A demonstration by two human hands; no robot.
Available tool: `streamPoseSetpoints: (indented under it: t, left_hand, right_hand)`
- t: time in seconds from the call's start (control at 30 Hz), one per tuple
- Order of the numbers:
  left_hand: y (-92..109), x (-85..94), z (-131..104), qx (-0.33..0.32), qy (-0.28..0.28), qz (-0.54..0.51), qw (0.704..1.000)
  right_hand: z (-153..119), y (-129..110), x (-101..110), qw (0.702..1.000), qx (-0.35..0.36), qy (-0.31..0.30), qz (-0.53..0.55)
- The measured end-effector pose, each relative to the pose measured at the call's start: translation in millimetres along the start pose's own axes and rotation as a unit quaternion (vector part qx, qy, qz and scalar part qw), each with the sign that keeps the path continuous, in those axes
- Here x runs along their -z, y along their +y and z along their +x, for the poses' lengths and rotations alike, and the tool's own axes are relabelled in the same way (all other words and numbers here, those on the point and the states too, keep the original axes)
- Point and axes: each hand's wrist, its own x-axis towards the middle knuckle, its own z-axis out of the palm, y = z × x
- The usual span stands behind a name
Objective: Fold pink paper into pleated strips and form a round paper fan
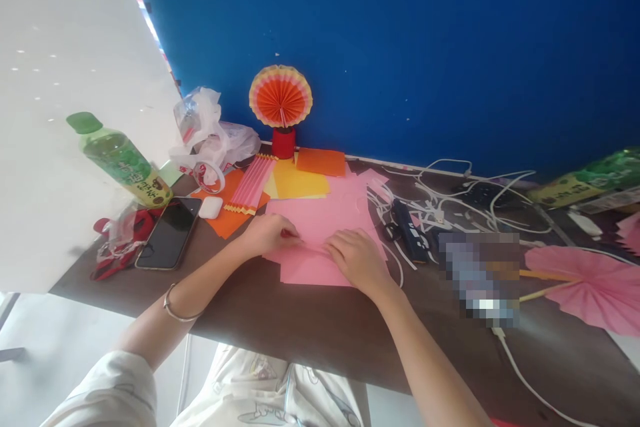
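In the head view both hands rest on a pink sheet of paper (320, 223) that lies flat on the dark table (300, 327), and everything else is best placed from that sheet. The left hand (270, 235) lies palm down on the sheet's left edge, its fingers curled and pressing on the paper, while the right hand (356, 259) lies palm down on the sheet's near middle, fingers bent and pinning a fold line that runs between the two hands; neither hand lifts the paper, both only press it down. Just beyond the sheet lie a yellow sheet (300, 183) and an orange sheet (321, 161), and behind those a small red cup (283, 143) holds an orange paper fan (281, 96) upright against the blue wall (425, 47). To the left of the pink sheet lies a pleated pink strip (250, 185) on more orange paper, then a white earbud case (211, 207), a black phone (170, 233), and a green drink bottle (120, 160) leaning on its side. To the right of the sheet a tangle of white cables (450, 200) spreads over the table, and further right lies a pink paper fan (595, 287).
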Motion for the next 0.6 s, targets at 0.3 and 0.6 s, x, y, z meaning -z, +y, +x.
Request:
streamPoseSetpoints:
  t: [0.3, 0.6]
  left_hand:
    - [-22, 3.0, 3, 0.042, -0.004, -0.130, 0.991]
    - [-23, 15.0, 3, 0.049, 0.018, -0.213, 0.976]
  right_hand:
    - [-3, 15, 2, 0.966, -0.141, -0.025, 0.215]
    - [-3, 16, 12, 0.937, -0.197, -0.012, 0.287]
